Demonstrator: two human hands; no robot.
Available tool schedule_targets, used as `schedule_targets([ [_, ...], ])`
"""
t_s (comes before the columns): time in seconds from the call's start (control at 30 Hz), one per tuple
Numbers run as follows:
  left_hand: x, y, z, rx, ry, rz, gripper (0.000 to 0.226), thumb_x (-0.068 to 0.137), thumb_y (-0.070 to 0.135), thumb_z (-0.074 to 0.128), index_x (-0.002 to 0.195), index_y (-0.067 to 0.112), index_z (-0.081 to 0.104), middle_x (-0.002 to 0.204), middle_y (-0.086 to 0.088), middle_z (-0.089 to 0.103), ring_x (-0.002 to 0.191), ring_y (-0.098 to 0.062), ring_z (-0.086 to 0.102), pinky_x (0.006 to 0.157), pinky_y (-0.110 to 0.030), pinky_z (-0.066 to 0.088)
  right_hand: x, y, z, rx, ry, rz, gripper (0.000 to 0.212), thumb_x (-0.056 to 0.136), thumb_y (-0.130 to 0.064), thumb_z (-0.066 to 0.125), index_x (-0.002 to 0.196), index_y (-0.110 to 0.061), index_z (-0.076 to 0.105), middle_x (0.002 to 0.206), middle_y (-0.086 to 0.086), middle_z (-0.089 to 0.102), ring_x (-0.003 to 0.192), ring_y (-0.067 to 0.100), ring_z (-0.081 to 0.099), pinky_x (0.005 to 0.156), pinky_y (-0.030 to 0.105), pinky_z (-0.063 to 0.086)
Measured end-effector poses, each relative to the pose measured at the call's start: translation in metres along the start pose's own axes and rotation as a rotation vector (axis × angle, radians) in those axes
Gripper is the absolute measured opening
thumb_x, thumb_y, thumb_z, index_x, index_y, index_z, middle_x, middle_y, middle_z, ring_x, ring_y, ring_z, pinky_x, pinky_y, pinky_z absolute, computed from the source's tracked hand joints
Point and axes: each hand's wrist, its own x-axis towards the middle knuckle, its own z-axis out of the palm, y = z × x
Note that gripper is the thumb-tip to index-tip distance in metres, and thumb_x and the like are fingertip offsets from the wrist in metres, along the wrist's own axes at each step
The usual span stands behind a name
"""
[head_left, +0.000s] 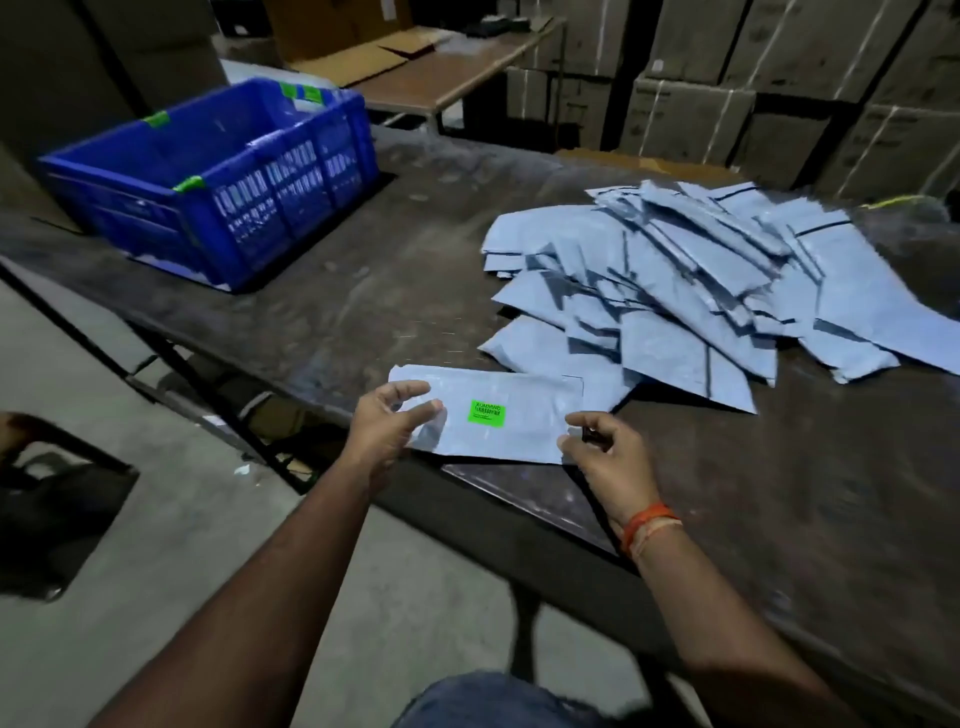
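Both hands, the left hand (387, 421) and the right hand (602, 447), pinched a labelled packet (493, 418) by its ends at the desk (363, 291) edge; next it probably needed carrying to the blue crate (208, 171).

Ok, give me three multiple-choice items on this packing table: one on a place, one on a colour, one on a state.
1. Where does the blue crate stand?
A. at the far left of the table
B. on the floor
C. on a chair

2. What colour is the sticker on the held mailer?
A. red
B. green
C. white

3. How is the mailer held?
A. it lies untouched
B. by one hand only
C. by the left hand and the right hand, one at each end

Answers: 1 A, it sits on the tabletop, apart from the pile of mailers. 2 B, the label is bright green. 3 C, fingers pinch both ends.
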Motion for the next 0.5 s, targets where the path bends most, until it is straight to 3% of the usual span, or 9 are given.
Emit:
schedule_targets([
  [0.07, 0.010, 0.000, -0.025, 0.032, 0.022, 0.013, 0.028, 0.078, 0.001, 0.082, 0.101, 0.012, 0.072, 0.109, -0.008, 0.071, 0.101, -0.015, 0.064, 0.083, -0.027, 0.053, 0.006, -0.007, 0.034, 0.007, -0.020, 0.020, 0.020, 0.076, -0.011, 0.078, 0.093, -0.021, 0.075, 0.077, 0.003, 0.059, 0.064, 0.013, 0.057, 0.070, 0.037, 0.054],
  [0.17, 0.025, 0.003, -0.055, 0.043, 0.013, 0.030, 0.035, 0.077, -0.005, 0.080, 0.109, 0.006, 0.070, 0.117, -0.014, 0.069, 0.104, -0.018, 0.064, 0.090, -0.032, 0.053, 0.018, -0.010, 0.079, 0.032, -0.047, 0.062, 0.028, 0.059, -0.031, 0.079, 0.086, -0.025, 0.076, 0.075, 0.008, 0.064, 0.063, 0.020, 0.060, 0.072, 0.043, 0.055],
  [0.27, 0.045, 0.007, -0.085, 0.092, 0.025, 0.060, 0.034, 0.079, -0.007, 0.078, 0.110, 0.005, 0.070, 0.114, -0.008, 0.069, 0.107, -0.013, 0.062, 0.091, -0.023, 0.051, 0.031, -0.013, 0.116, 0.023, -0.054, 0.081, 0.034, 0.051, -0.043, 0.076, 0.081, -0.027, 0.077, 0.069, 0.005, 0.069, 0.064, 0.021, 0.060, 0.072, 0.043, 0.053],
  [0.37, 0.070, 0.012, -0.117, 0.127, 0.033, 0.073, 0.031, 0.081, -0.007, 0.076, 0.107, 0.008, 0.071, 0.108, 0.000, 0.070, 0.107, -0.007, 0.060, 0.083, -0.008, 0.047, 0.039, -0.028, 0.147, 0.005, -0.086, 0.080, 0.021, 0.062, -0.034, 0.081, 0.077, -0.020, 0.077, 0.075, -0.002, 0.073, 0.071, 0.018, 0.063, 0.077, 0.033, 0.051],
  [0.43, 0.092, 0.019, -0.138, 0.146, 0.033, 0.078, 0.031, 0.081, -0.006, 0.077, 0.107, 0.009, 0.072, 0.106, 0.002, 0.071, 0.103, -0.003, 0.061, 0.080, -0.006, 0.046, 0.044, -0.040, 0.169, -0.017, -0.119, 0.040, 0.015, 0.072, -0.026, 0.083, 0.084, -0.020, 0.078, 0.086, -0.007, 0.076, 0.085, 0.018, 0.068, 0.085, 0.031, 0.053],
  [0.5, 0.119, 0.030, -0.158, 0.146, 0.035, 0.081, 0.031, 0.080, -0.005, 0.078, 0.107, 0.010, 0.073, 0.107, 0.003, 0.072, 0.103, -0.004, 0.062, 0.083, -0.010, 0.048, 0.055, -0.052, 0.194, -0.012, -0.151, -0.026, 0.023, 0.074, -0.027, 0.083, 0.096, -0.022, 0.079, 0.095, -0.010, 0.076, 0.090, 0.015, 0.069, 0.089, 0.033, 0.055],
])
